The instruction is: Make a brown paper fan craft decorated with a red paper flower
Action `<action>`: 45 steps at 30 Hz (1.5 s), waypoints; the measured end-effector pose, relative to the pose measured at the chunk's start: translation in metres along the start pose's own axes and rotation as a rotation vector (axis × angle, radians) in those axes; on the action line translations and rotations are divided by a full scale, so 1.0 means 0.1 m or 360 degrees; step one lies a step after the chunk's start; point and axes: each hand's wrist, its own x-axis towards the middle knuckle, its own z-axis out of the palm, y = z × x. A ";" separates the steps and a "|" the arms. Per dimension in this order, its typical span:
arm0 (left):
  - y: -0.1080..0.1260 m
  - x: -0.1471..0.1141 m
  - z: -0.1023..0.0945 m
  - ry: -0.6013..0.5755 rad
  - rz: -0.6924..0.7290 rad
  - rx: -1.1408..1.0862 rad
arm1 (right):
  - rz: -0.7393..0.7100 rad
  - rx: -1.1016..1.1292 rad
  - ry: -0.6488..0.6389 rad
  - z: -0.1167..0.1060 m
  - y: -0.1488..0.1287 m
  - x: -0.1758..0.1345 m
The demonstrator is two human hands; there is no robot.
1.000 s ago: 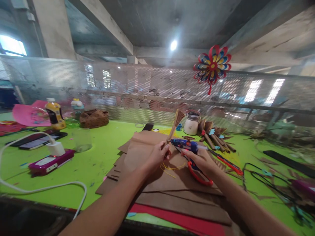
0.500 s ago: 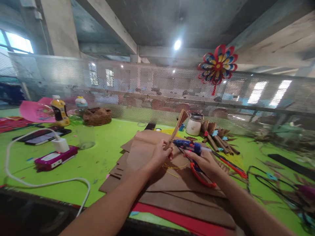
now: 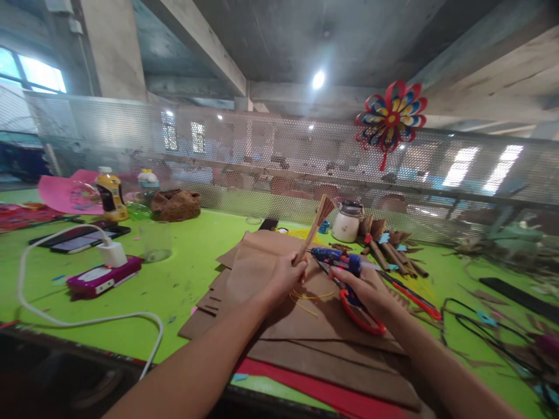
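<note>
My left hand (image 3: pixel 288 274) pinches the lower end of a rolled brown paper stick with a fringed, flared top (image 3: pixel 318 218), held tilted up and to the right. In my right hand (image 3: pixel 360 285) is a blue glue gun (image 3: pixel 336 259), a clear glue stick poking out of its back. Its nozzle sits close by the paper roll, just above my left fingers; whether it touches I cannot tell. Under both hands lies a stack of brown paper sheets (image 3: pixel 253 273). Scissors with red-orange handles (image 3: pixel 362 323) rest on the stack beneath my right hand, their blades partly hidden. Thin yellow string (image 3: pixel 312 297) curls on the paper.
Finished-looking fringed paper rolls (image 3: pixel 395 250) lie at the back right beside a white jar (image 3: pixel 346 222). More red-handled scissors (image 3: pixel 414 299) and black cable (image 3: pixel 471 326) are on the right. At left stand a purple power strip (image 3: pixel 105 276), a clear cup (image 3: pixel 158 241) and a drink bottle (image 3: pixel 111 195).
The view has shifted slightly. The glue gun's nozzle has drawn a little away from the paper roll to the right. Both hands keep their holds.
</note>
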 end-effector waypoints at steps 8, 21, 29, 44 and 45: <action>0.01 -0.04 -0.01 -0.0243 -0.0036 -0.0208 | 0.0035 -0.0001 0.0009 0.00 0.05 0.01; 0.02 -0.04 -0.02 -0.0182 -0.0075 -0.0206 | 0.0046 0.0049 0.0031 -0.01 0.09 0.04; -0.04 -0.02 0.00 -0.0271 -0.0030 -0.0364 | 0.0001 -0.0008 0.0077 -0.03 0.09 0.06; 0.04 -0.02 0.00 -0.0080 -0.0050 -0.0377 | -0.0001 -0.0204 0.0006 -0.04 -0.04 0.04; 0.05 -0.03 0.01 -0.0089 -0.0059 -0.0390 | 0.0003 -0.0206 -0.0001 -0.04 -0.04 0.04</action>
